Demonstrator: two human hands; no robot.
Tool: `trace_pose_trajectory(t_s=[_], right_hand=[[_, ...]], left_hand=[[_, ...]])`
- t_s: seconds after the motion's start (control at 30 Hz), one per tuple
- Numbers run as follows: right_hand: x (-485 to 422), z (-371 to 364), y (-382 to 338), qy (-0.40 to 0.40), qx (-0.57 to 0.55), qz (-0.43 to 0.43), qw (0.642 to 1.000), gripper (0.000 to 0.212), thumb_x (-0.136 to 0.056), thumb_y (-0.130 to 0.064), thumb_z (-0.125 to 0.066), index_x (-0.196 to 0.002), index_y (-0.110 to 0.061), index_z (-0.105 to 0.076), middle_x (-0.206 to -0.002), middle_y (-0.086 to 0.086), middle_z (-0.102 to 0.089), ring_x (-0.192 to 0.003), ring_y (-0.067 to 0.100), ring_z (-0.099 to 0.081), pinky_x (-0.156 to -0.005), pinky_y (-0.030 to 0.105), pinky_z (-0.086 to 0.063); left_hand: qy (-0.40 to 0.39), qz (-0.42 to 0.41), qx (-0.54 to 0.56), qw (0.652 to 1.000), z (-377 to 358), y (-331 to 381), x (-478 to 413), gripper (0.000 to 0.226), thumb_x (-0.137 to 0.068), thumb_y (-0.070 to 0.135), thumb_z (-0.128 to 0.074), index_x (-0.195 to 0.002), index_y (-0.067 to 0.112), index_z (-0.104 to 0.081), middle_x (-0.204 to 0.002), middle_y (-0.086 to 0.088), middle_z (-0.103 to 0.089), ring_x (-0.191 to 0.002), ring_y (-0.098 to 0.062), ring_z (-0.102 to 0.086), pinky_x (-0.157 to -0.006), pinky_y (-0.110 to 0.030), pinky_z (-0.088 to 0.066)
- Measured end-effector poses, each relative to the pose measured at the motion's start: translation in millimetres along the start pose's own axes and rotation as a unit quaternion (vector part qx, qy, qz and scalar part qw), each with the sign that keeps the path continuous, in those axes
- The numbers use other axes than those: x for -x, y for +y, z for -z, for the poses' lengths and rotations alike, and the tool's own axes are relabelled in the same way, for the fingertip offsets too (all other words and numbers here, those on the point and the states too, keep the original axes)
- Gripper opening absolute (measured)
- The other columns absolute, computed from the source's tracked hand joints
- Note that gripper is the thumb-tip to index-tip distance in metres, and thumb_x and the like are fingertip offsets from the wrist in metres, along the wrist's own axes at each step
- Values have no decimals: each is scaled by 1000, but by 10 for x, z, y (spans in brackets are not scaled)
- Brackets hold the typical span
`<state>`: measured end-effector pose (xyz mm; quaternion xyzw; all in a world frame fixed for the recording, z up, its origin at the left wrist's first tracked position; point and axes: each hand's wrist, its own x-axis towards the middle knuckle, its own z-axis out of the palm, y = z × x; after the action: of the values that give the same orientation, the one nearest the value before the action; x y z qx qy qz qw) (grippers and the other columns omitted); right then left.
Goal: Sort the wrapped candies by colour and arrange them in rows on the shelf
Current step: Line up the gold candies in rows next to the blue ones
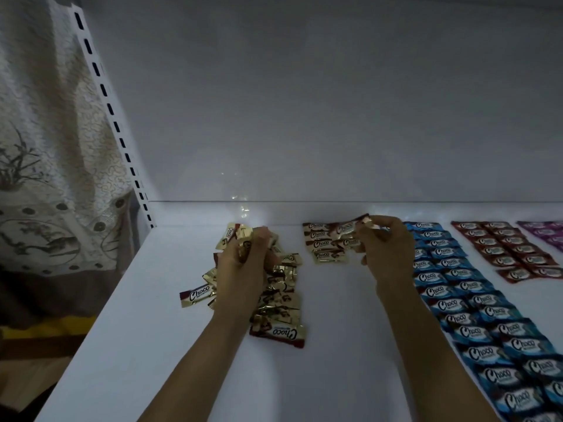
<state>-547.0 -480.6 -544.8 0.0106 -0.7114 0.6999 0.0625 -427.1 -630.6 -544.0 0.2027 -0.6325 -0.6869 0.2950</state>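
Left hand (pixel 243 266) clutches gold candies (pixel 233 234); right hand (pixel 385 251) pinches one candy (pixel 345 228) by its crimped end. They look light, crinkly, slippery.

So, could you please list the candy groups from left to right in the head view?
Loose gold pile under the left hand → gold rows → blue rows → red rows → purple rows.

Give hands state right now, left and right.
Left hand: closed, gripping a handful of gold candies.
Right hand: closed, pinching a single gold candy.
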Motion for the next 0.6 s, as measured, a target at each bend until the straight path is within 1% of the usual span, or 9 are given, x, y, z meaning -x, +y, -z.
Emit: trace_pose_trajectory(t_s=[0.07,0.17,0.27,0.37,0.43,0.47,0.5,0.57,0.6], right_hand=[[-85,75,114,15,69,9,997,19,-86,-10,-66,-103,-9,-58,-80,7,-67,-44,6,-59,-37,18,-40],[-112,81,210,-6,145,-12,989,21,-85,-10,-64,-105,-13,-57,-76,4,-67,-51,13,-59,-39,21,-40],[-158,109,254,-20,173,-21,984,17,-86,-10,-64,-102,-10,-60,-78,8,-68,-56,18,-60,-45,24,-42],[-170,129,270,-33,252,1,967,13,-87,-11,-62,-100,-11,-61,-88,11,-67,-69,24,-63,-56,27,-48],[-153,134,230,-39,317,30,947,13,-89,-13,-59,-101,-11,-60,-89,4,-60,-69,16,-56,-55,20,-41],[-143,136,212,-40,339,37,939,14,-90,-14,-58,-104,-11,-59,-88,1,-56,-67,11,-52,-54,19,-36],[-135,138,202,-39,352,40,935,17,-90,-15,-58,-106,-11,-57,-88,1,-55,-69,10,-50,-56,21,-36],[-110,145,194,-30,367,39,929,21,-90,-19,-58,-110,-13,-55,-91,3,-58,-78,16,-53,-67,25,-40],[-95,139,190,-25,377,48,925,21,-90,-21,-58,-110,-15,-55,-91,2,-59,-79,18,-55,-68,26,-41]], left_hand=[[-25,21,19,999,-32,23,29,30,-98,35,-48,-82,12,-60,-55,3,-54,-38,-6,-36,-37,-17,-28],[-61,40,23,997,-49,13,41,23,-99,29,-45,-91,8,-50,-62,-3,-49,-36,-7,-32,-34,-16,-24],[-58,48,15,997,-50,7,45,24,-97,28,-49,-92,5,-54,-60,1,-52,-36,-4,-34,-35,-14,-26],[-46,50,11,998,-37,4,35,24,-96,28,-51,-95,5,-59,-54,6,-52,-38,-3,-37,-36,-13,-28],[-46,44,12,998,-31,5,32,25,-96,29,-51,-95,5,-59,-55,6,-53,-39,-3,-38,-37,-13,-29],[-48,41,15,998,-28,6,35,24,-96,29,-51,-93,7,-59,-56,6,-54,-40,-3,-39,-38,-13,-30],[-49,37,19,998,-26,4,34,23,-96,29,-51,-89,9,-58,-57,6,-54,-41,-3,-40,-39,-13,-30],[-51,24,26,998,-20,9,36,21,-97,27,-50,-86,10,-55,-57,4,-53,-42,-4,-39,-39,-14,-30],[-57,18,30,998,-13,14,35,21,-98,24,-47,-87,7,-53,-55,4,-51,-40,-5,-37,-38,-14,-29]])
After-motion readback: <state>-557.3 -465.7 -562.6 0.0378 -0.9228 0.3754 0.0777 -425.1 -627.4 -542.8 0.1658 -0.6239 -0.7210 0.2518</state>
